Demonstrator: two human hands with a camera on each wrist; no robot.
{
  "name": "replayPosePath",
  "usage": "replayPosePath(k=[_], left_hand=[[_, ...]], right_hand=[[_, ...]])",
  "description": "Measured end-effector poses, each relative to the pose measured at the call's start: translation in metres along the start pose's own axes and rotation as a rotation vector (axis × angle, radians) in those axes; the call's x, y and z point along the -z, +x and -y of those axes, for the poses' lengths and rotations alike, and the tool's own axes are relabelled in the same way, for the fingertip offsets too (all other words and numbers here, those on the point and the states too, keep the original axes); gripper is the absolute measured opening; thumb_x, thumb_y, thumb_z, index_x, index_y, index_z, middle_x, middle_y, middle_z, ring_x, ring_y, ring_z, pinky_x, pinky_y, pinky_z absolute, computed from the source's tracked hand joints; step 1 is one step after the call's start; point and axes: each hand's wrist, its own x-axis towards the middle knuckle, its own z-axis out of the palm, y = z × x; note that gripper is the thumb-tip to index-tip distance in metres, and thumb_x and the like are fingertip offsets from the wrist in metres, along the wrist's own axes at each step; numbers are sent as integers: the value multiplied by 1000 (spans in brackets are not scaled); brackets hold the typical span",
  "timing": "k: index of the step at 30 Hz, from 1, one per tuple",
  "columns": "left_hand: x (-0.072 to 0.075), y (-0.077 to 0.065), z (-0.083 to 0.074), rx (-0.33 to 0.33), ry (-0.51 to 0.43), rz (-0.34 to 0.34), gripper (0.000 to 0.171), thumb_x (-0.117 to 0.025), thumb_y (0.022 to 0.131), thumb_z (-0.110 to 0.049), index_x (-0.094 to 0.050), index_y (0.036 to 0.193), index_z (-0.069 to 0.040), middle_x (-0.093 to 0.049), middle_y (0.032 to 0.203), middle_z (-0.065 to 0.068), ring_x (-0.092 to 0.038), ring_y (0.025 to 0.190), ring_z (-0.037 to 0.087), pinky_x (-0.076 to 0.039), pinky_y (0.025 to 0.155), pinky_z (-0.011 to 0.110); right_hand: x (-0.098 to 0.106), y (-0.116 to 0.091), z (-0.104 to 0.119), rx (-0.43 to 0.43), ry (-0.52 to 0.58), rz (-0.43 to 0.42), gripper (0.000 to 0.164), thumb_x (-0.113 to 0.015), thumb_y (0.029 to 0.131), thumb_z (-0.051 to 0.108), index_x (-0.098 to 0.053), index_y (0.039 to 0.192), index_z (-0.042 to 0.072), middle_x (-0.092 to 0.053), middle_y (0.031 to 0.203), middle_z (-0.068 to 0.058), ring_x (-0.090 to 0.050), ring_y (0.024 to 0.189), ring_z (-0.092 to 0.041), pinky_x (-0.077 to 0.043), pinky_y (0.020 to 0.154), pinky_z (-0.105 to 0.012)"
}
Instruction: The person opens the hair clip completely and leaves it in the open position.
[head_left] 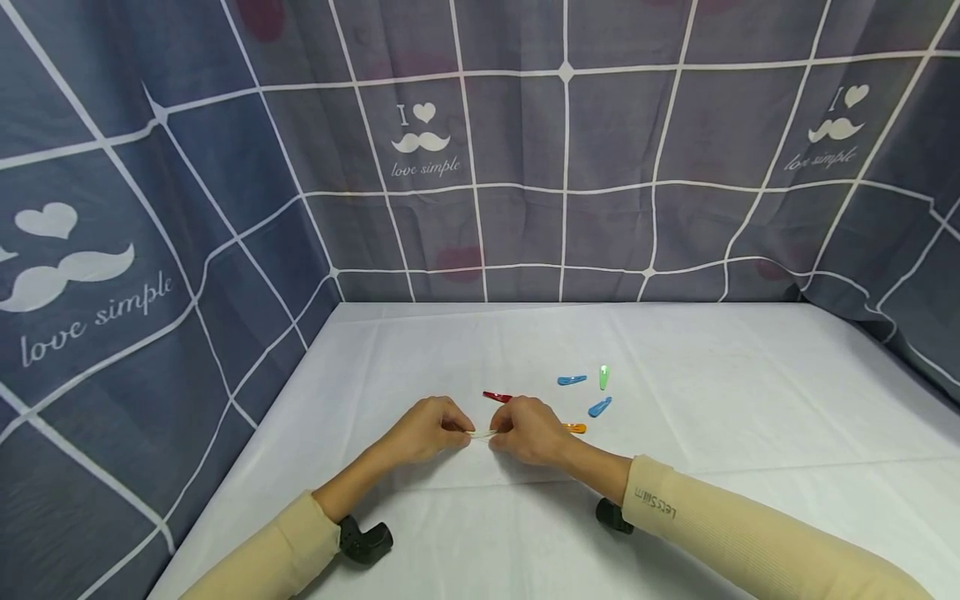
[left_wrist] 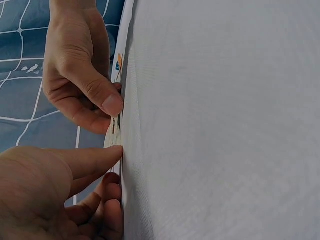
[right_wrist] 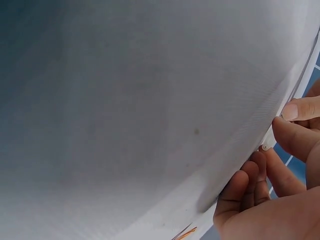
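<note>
Left hand point(head_left: 430, 429) and right hand point(head_left: 528, 431): bare. Set back from grip, beige, close-fitting left sleeve point(head_left: 270, 550) and right sleeve point(head_left: 757, 533), each with plain cuff band at end nearest grip. Right cuff carries dark lettering point(head_left: 656, 502), inverted in head view, beginning "Lets"; remainder too small to confirm. Beside cuffs, behind grip: black left wrist unit point(head_left: 365, 542), rounded, curved; black right wrist unit point(head_left: 615, 516), partly hidden.

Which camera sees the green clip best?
The head view: the green clip lies whole and uncovered on the white cloth there. I can't spot it in the left wrist or right wrist view.
</note>
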Motion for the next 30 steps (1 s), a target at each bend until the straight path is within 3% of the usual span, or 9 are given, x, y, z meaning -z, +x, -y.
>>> replayPosePath(k=[19, 30], left_hand=[[-1, 0, 1, 35, -35, -4, 6, -75, 85, -3, -76, 89, -8, -66, 91, -5, -57, 84, 12, -48, 75, 32], [0, 0, 2, 35, -59, 1, 7, -74, 85, -4, -76, 91, -7, -65, 92, -4, -57, 84, 12, -48, 76, 34]], right_hand=[[1, -2, -1, -5, 10, -5, 12, -79, 78, 3, -76, 89, 5, -65, 76, 5, -55, 73, -13, -48, 69, -30], [3, -2, -4, -24, 83, 13, 15, -78, 81, 5, -77, 96, 3, -71, 84, 3, -58, 81, -13, -50, 72, -29]])
